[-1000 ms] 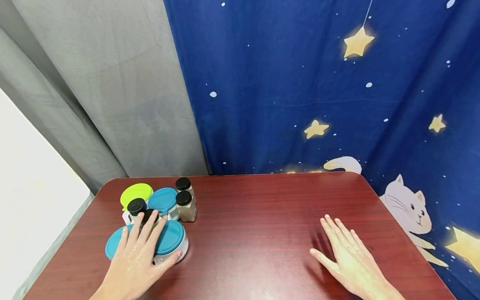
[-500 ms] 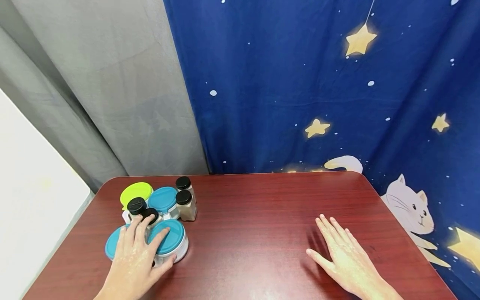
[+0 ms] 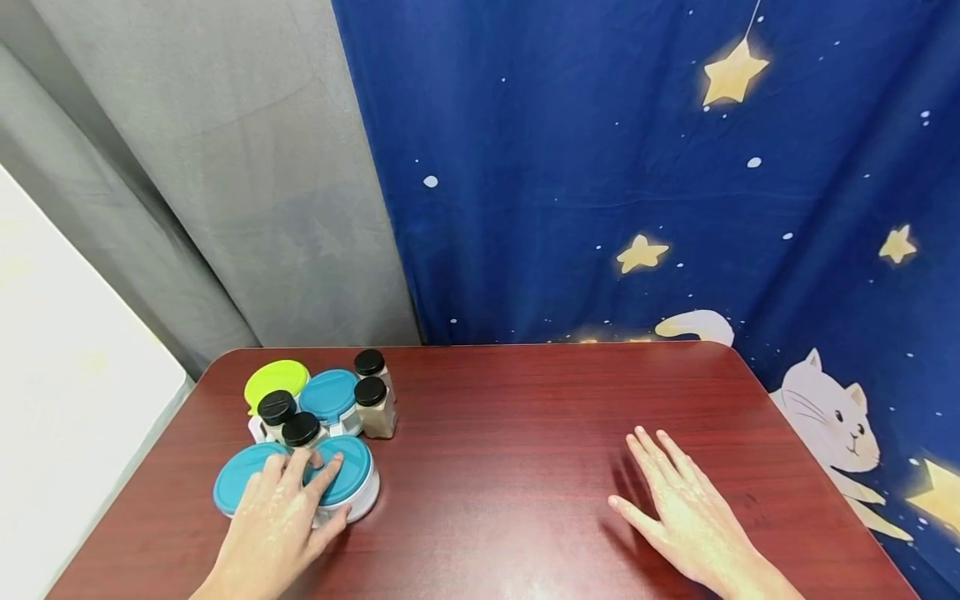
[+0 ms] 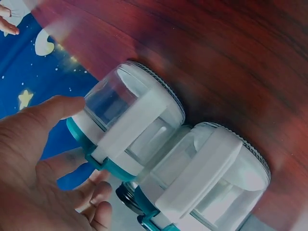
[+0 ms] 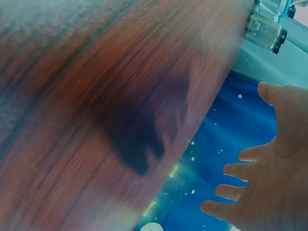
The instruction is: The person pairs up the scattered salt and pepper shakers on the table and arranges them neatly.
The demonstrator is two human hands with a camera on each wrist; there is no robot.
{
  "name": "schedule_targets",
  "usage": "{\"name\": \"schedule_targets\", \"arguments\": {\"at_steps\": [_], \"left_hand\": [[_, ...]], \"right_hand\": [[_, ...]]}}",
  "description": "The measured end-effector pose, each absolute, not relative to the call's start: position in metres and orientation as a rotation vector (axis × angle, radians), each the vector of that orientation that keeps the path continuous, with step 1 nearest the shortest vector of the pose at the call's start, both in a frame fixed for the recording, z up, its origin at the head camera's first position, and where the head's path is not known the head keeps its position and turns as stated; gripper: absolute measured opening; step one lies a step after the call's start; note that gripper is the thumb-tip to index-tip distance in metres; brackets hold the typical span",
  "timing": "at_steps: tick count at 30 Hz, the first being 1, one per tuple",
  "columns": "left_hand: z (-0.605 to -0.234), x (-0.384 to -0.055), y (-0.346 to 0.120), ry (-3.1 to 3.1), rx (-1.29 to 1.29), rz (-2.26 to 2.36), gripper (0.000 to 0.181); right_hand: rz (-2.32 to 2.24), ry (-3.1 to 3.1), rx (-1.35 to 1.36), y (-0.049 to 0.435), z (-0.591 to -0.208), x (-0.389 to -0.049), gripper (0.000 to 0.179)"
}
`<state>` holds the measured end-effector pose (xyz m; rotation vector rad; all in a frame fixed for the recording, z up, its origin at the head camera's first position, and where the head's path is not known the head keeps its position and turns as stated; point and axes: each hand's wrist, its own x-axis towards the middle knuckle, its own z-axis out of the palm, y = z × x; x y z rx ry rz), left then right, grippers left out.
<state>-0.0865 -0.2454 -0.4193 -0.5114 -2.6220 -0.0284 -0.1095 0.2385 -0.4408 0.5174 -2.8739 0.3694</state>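
My left hand (image 3: pixel 270 517) is over a jar (image 3: pixel 363 492) with a blue lid, front left on the table. Its curled fingers reach across the lid, and its thumb lies along the near side. In the left wrist view the jar (image 4: pixel 130 120) is clear, with a white handle and blue clasp; the thumb tip (image 4: pixel 77 106) overlaps its collar. Beside it stands a second blue-lidded jar (image 3: pixel 242 479). Several black-capped bottles are just behind, one a small bottle (image 3: pixel 302 430) close to my fingertips. Far to the right, my right hand (image 3: pixel 686 517) has straight fingers and holds nothing.
Behind are a green-lidded jar (image 3: pixel 276 380), another blue-lidded jar (image 3: pixel 328 395) and a square spice bottle (image 3: pixel 377 410) with beige contents. The reddish-brown table (image 3: pixel 487 467) ends at a grey curtain (image 3: pixel 300 217) and a blue starry curtain (image 3: pixel 540 183).
My left hand has drawn its fingers back and curled them onto the blue lid, uncovering the black-capped bottle. My right hand has shifted slightly left. The jars stay in place.
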Motion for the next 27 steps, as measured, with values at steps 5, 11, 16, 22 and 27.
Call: {"name": "schedule_targets", "arguments": {"at_steps": [5, 11, 16, 22, 27], "left_hand": [[-0.418, -0.088, -0.245, -2.639, -0.487, -0.045, 0.056], [-0.415, -0.085, -0.245, -2.725, -0.471, -0.069, 0.056], [-0.415, -0.082, -0.247, -2.735, -0.497, -0.071, 0.057], [-0.417, -0.081, -0.248, -2.715, -0.566, -0.081, 0.056], [-0.416, -0.078, -0.247, -2.764, -0.54, -0.07, 0.057]], "right_hand": [[0.352, -2.875, 0.552, 0.232, -0.441, -0.116, 0.08], [0.37, -2.91, 0.561, 0.224, -0.442, -0.119, 0.078], [0.466, -2.905, 0.503, 0.217, -0.439, -0.122, 0.071], [0.602, -2.766, 0.475, 0.213, -0.436, -0.126, 0.057], [0.661, -2.759, 0.445, 0.211, -0.436, -0.128, 0.055]]}}
